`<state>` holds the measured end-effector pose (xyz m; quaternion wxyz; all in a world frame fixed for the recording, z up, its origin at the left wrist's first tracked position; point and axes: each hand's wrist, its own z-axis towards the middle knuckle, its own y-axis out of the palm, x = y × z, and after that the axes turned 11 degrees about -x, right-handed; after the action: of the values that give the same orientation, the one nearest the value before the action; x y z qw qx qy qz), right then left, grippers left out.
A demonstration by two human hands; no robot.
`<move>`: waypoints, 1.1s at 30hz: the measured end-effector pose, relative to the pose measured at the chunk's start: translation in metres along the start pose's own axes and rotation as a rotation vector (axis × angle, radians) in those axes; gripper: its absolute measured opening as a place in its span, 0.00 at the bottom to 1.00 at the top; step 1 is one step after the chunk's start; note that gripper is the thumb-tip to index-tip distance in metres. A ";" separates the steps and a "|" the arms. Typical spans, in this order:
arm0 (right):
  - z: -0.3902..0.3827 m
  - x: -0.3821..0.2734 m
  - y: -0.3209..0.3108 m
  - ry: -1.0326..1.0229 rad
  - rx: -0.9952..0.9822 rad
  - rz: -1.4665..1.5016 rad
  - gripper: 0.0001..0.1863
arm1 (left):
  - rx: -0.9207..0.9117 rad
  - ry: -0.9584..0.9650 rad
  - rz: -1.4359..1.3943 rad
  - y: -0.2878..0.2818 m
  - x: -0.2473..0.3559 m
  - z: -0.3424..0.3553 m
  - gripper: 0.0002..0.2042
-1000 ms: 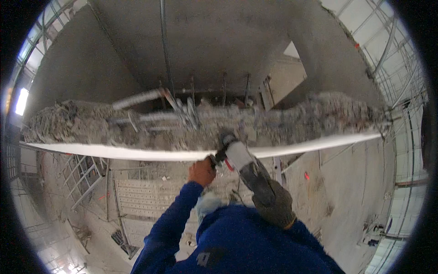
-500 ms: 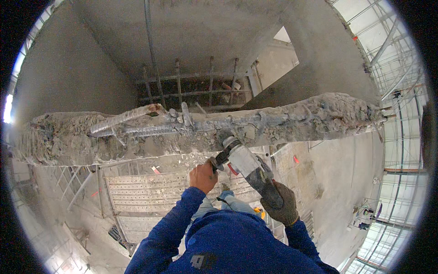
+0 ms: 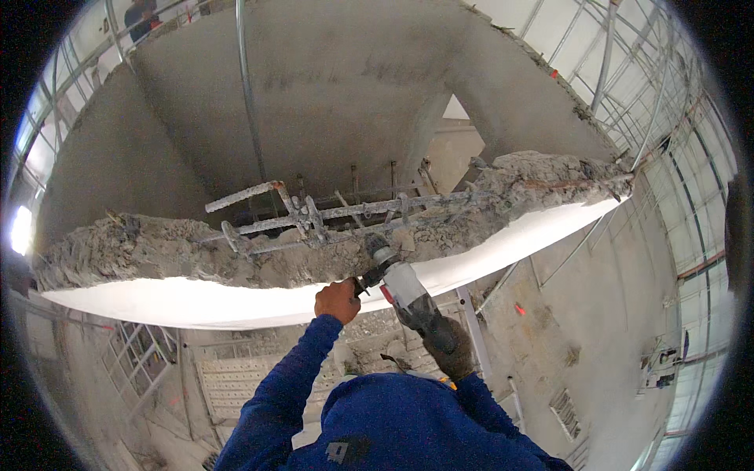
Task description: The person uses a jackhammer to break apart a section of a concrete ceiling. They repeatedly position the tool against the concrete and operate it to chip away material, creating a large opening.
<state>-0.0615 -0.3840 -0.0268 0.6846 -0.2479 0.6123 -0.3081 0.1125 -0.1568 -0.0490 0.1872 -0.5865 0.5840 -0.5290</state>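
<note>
While the left hand (image 3: 338, 301) curls round the handle (image 3: 361, 287), the gloved right hand (image 3: 450, 351) clasps the rear of the tool (image 3: 406, 284), whose head meets concrete (image 3: 436, 242) near rebar (image 3: 353, 210).

Looks down and forward from the wearer's head, as the left of two side-by-side fisheyes. Appears upright and unmirrored, bending straight lines toward a dark round rim. Sits nearest the blue garment (image 3: 400, 420), close above left hand (image 3: 338, 301), right hand (image 3: 449, 349), power tool (image 3: 405, 286) and ragged concrete ledge (image 3: 161, 253), well above the floor (image 3: 550, 369). Reaches past the ledge's far edge to grey walls (image 3: 330, 118).
</note>
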 end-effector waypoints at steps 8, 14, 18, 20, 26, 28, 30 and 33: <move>-0.082 -0.029 -0.075 0.215 0.210 0.029 0.19 | -0.197 0.310 -0.104 0.033 0.077 -0.012 0.14; -0.117 -0.048 -0.113 0.422 0.401 0.005 0.24 | -0.228 0.552 -0.133 0.031 0.132 -0.011 0.13; -0.119 -0.007 -0.088 0.398 0.302 -0.029 0.24 | -0.202 0.542 -0.095 0.035 0.118 0.003 0.13; -0.093 -0.001 -0.074 0.412 0.315 0.395 0.23 | -0.155 0.465 -0.099 0.038 0.093 0.005 0.13; -0.053 -0.036 -0.036 0.130 0.076 -0.102 0.19 | -0.154 0.273 -0.056 0.006 0.020 -0.022 0.13; -0.031 -0.050 -0.033 0.084 -0.053 -0.088 0.18 | -0.122 0.186 -0.089 0.003 -0.002 -0.042 0.13; -0.016 -0.051 -0.028 0.072 -0.173 0.135 0.18 | -0.102 0.072 -0.116 0.000 -0.021 -0.065 0.13; -0.033 -0.050 0.005 0.094 -0.075 0.260 0.17 | -0.047 0.061 -0.047 -0.011 -0.037 -0.075 0.13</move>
<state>-0.0963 -0.3432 -0.0004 0.6795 -0.1774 0.6818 -0.2049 0.0639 -0.0911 -0.0266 0.1431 -0.5881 0.5876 -0.5370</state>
